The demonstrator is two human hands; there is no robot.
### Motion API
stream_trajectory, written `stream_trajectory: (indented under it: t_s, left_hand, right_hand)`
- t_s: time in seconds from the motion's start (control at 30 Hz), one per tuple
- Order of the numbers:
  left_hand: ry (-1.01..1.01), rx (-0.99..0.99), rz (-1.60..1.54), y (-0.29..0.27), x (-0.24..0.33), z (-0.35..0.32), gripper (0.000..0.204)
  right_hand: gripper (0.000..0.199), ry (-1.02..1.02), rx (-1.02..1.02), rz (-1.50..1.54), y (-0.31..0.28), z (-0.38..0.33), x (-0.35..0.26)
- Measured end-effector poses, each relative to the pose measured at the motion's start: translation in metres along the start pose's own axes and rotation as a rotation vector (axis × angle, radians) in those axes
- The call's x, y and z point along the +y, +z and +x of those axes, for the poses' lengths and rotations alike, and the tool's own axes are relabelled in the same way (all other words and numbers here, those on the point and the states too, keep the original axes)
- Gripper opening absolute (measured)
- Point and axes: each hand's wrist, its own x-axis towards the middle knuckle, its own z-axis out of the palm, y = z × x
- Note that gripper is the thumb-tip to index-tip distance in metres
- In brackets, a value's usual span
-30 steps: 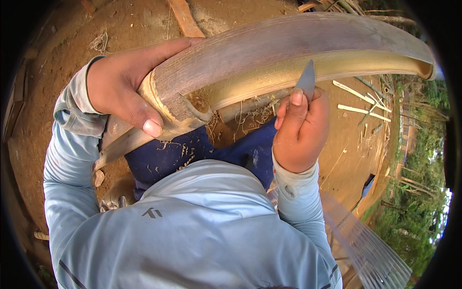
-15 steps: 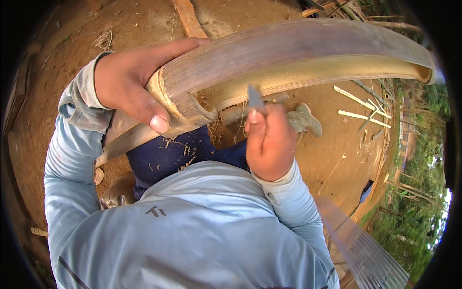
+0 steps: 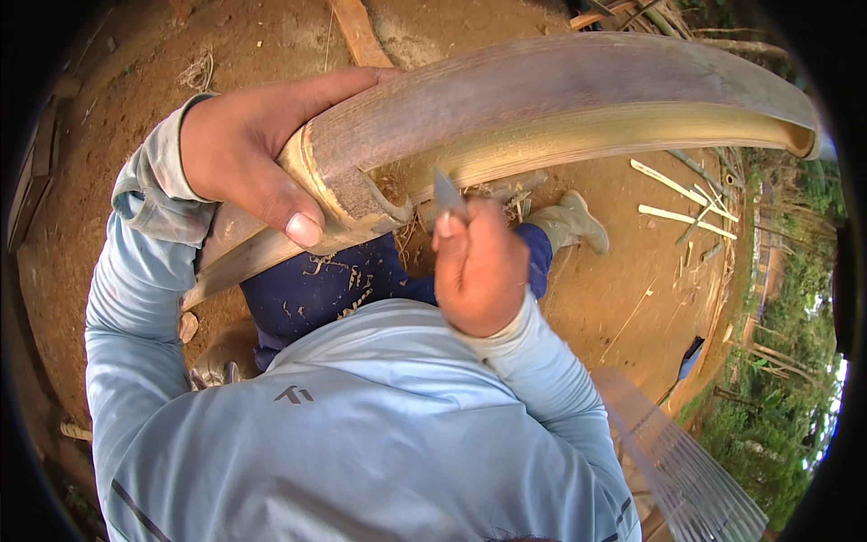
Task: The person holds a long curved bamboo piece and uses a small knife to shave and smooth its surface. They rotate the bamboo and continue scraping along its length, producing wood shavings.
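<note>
A thick bamboo pole [image 3: 560, 86] lies across my lap, a long opening cut along its near side and its pale hollow showing. My left hand [image 3: 248, 158] wraps over the pole beside a node, thumb on the near side and fingers over the far side, where their tips are hidden. In my closed right hand [image 3: 483, 271] is a knife, its short pointed blade [image 3: 447, 192] sticking up just short of the opening's lower edge. The handle is hidden in the fist. Pale shavings [image 3: 354, 298] lie on my dark blue trousers [image 3: 316, 294].
Brown dirt floor [image 3: 623, 289] surrounds me. Pale split strips [image 3: 682, 190] and sticks lie at the right. A wooden plank [image 3: 361, 36] is beyond the pole. Clear corrugated sheet [image 3: 686, 461] stands at the lower right, near greenery [image 3: 777, 406]. My boot [image 3: 573, 221] rests beyond my right hand.
My right hand with the knife has moved left along the opening, toward the node. The left hand keeps its grip, and the bamboo pole has hardly shifted.
</note>
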Motion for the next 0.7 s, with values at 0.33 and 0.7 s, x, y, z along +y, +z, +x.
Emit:
stream_trajectory:
  t_s: [0.33,0.7]
  left_hand:
    - [-0.004,-0.015,0.010,-0.001,0.001,0.001,0.118]
    - [-0.025,-0.027,0.008,-0.003,0.002,0.001,0.117]
  right_hand:
    - [0.016,0.014,-0.031,0.031,-0.004,0.003,-0.002]
    - [0.017,0.095,0.012,0.156,0.001,0.008,-0.008]
